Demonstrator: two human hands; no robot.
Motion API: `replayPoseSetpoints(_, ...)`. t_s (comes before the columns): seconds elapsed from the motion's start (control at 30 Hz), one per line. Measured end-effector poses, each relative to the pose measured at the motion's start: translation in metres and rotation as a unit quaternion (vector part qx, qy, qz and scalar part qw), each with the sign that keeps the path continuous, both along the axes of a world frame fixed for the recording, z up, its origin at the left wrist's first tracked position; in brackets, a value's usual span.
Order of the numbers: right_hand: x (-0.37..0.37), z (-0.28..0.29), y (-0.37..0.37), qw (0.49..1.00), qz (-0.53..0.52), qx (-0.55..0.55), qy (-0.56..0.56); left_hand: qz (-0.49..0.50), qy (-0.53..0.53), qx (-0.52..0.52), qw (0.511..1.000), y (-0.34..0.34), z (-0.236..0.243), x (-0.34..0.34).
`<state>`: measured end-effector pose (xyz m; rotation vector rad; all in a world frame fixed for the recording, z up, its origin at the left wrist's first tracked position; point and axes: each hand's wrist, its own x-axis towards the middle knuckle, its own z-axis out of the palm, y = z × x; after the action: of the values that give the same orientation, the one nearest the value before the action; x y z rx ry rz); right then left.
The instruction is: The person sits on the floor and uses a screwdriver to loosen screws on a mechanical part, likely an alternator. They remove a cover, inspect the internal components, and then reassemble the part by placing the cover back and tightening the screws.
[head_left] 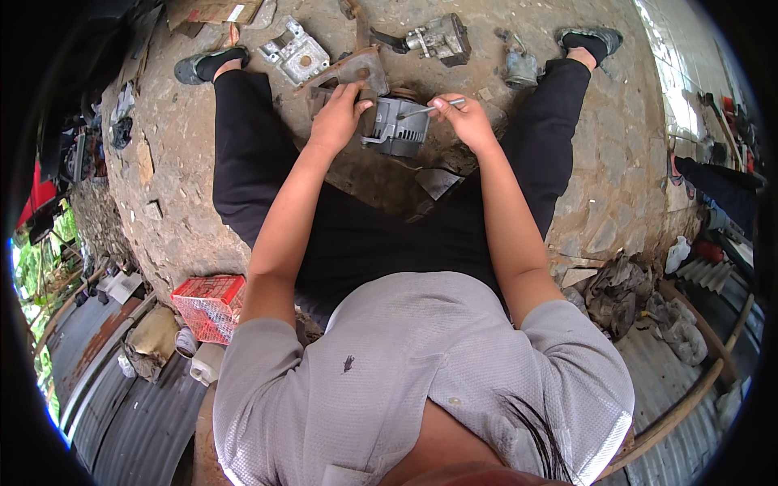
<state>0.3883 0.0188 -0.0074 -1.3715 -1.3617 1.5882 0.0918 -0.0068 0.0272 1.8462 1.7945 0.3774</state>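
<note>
A grey ribbed alternator (399, 130) lies between my legs, beside a rusty flanged metal piece (371, 68). My left hand (339, 117) has its fingers curled at the alternator's left end, on a dark brownish part (367, 116) whose shape is partly hidden. My right hand (458, 121) grips a thin metal rod (425, 110), its far end against the alternator's casing. The fingers of that hand are closed around the rod, just right of the alternator.
A silver casting (293, 50), a metal assembly (438, 40) and a small cylindrical part (520, 66) lie beyond. A red crate (209, 301) sits lower left; corrugated sheets (154, 413) lie behind it. Another person's dark-trousered leg (721, 178) is at the right.
</note>
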Motion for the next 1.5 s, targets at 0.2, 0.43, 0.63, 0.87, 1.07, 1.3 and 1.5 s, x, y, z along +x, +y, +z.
replayPoseSetpoints(0.2,0.003,-0.007,0.003,0.993,-0.108,0.046,0.035,-0.008,-0.006,0.016,1.000,0.003,-0.005,-0.002)
replayPoseSetpoints(0.43,0.001,-0.005,-0.004,0.987,-0.143,0.063,-0.025,-0.015,-0.018,0.016,1.000,0.004,-0.012,-0.006)
replayPoseSetpoints(0.63,-0.001,-0.011,-0.009,0.991,-0.122,0.015,-0.050,-0.011,-0.022,0.010,1.000,0.001,-0.003,-0.004)
replayPoseSetpoints(0.87,0.009,-0.017,-0.008,0.990,-0.089,0.075,-0.074,-0.011,-0.013,-0.003,1.000,0.004,-0.004,-0.003)
replayPoseSetpoints(1.07,0.015,-0.001,-0.009,0.999,0.022,-0.022,0.035,-0.007,-0.015,0.002,1.000,0.002,-0.006,-0.004)
replayPoseSetpoints(1.3,0.014,-0.005,-0.009,0.998,-0.059,0.017,-0.018,-0.006,-0.013,0.005,1.000,0.002,-0.003,-0.004)
replayPoseSetpoints(1.5,0.019,-0.027,-0.008,0.983,-0.167,0.068,-0.034,-0.002,-0.026,-0.001,1.000,0.003,0.007,0.002)
